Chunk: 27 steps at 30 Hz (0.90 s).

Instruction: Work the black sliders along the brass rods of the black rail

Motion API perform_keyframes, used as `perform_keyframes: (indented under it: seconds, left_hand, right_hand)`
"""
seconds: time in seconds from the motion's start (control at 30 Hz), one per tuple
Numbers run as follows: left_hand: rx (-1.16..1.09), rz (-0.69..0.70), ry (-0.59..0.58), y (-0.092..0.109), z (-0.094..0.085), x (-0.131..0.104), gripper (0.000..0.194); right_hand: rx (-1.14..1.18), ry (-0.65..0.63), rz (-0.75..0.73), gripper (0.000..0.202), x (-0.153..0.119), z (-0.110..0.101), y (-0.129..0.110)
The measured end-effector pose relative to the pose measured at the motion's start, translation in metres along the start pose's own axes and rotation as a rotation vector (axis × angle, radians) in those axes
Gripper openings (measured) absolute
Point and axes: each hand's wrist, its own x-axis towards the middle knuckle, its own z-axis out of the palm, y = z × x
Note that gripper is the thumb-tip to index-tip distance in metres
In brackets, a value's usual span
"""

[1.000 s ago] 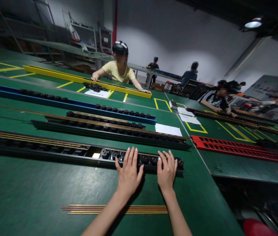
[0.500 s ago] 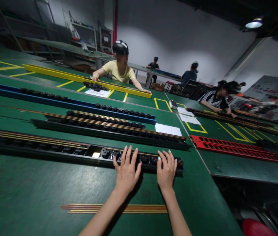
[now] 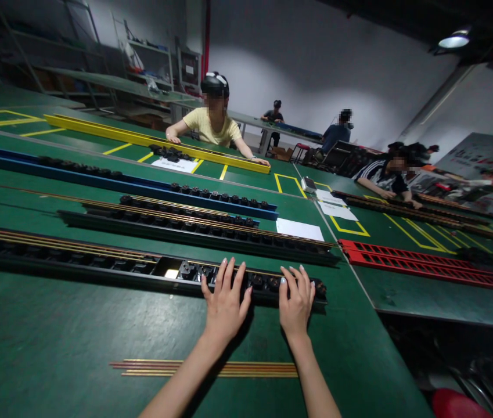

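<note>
My left hand [image 3: 224, 305] rests with spread fingers on the near black channel rail [image 3: 111, 274], over the black socket-like modules [image 3: 187, 270] set in it. Near the rail's right end lies my right hand [image 3: 296, 302], its fingers also apart on the modules and the rail. Neither hand grips anything that I can see; what lies right under the fingertips is hidden. Thin brass-coloured rods [image 3: 67, 244] run lengthwise along the rail. A gap with a bright patch [image 3: 171, 273] shows left of my left hand. Several loose metal rods [image 3: 246, 369] lie on the table beneath my forearms.
Behind stand a second black rail [image 3: 194, 231] with rods, a blue rail [image 3: 141, 188] and a white paper [image 3: 299, 229]. Red slotted rails [image 3: 407, 262] lie at the right. Across the green table [image 3: 54, 342], a person [image 3: 215, 122] touches a yellow rail [image 3: 154, 141]; other people work farther back.
The view has shifted very slightly. Both my hands keep their places on the black rail.
</note>
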Motion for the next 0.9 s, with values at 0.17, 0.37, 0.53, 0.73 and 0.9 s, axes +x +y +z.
perform_keyframes:
  seconds: [0.17,0.37,0.53,0.73,0.9]
  left_hand:
    - [0.004,0.001,0.001,-0.0004,0.0006,-0.0008,0.049]
    - [0.013,0.004,0.006,-0.0008,0.0004,-0.0003,0.056]
    - [0.009,0.006,0.009,-0.0004,-0.0005,0.0004,0.053]
    - [-0.005,-0.007,0.005,0.0001,-0.0013,0.0003,0.052]
    - [0.002,0.002,0.007,-0.0007,-0.0002,-0.0004,0.052]
  right_hand:
    - [-0.003,0.0,-0.001,0.033,0.0001,-0.0006,-0.0003]
    - [-0.002,0.0,0.001,0.033,0.0002,-0.0003,0.0005]
    - [0.0,-0.001,0.001,0.033,0.0,0.0,0.0008]
    - [-0.003,-0.009,0.003,0.033,0.0,0.0001,0.0011]
    - [-0.001,-0.008,0.004,0.034,0.0003,0.0003,0.0013]
